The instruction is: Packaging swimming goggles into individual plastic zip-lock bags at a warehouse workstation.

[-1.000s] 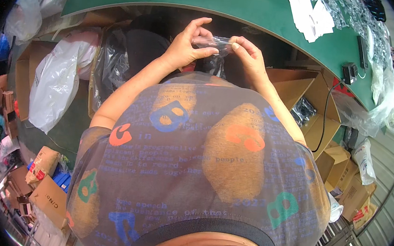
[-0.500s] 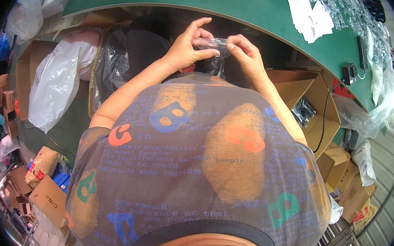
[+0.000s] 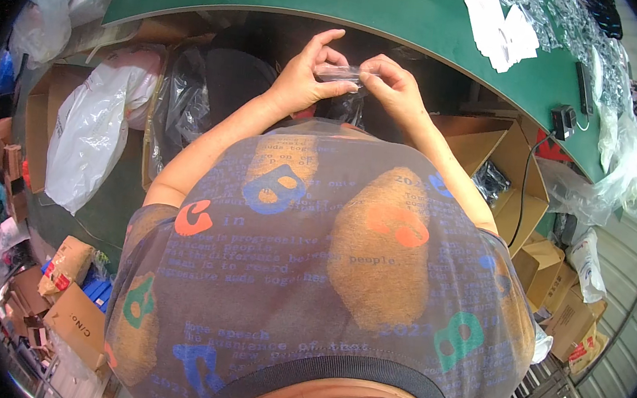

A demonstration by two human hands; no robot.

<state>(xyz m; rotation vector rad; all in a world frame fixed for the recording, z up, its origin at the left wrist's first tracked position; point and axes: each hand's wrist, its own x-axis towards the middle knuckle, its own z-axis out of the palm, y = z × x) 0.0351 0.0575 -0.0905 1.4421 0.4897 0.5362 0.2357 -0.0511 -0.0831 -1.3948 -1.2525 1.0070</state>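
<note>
A small clear plastic bag [image 3: 336,73] is stretched between my two hands, just off the near edge of the green table. My left hand [image 3: 305,75] has it between thumb and fingers, the index finger raised. At the bag's right end, my right hand [image 3: 393,85] pinches it with thumb and forefinger. Whether anything lies inside the bag is too small to make out. Below the hands hangs more crinkled clear plastic [image 3: 348,110], partly hidden by my shirt.
The green table [image 3: 337,1] curves across the front, with white slips [image 3: 503,33], a pile of clear packets [image 3: 543,17] and a black adapter [image 3: 564,119] on it. Open cartons stand left and right [image 3: 524,173]. A white plastic bag [image 3: 91,131] drapes over the left carton.
My right hand has shifted slightly left and down toward my left hand. The clear bag between them looks narrower and more folded. My left hand stays nearly where it was.
</note>
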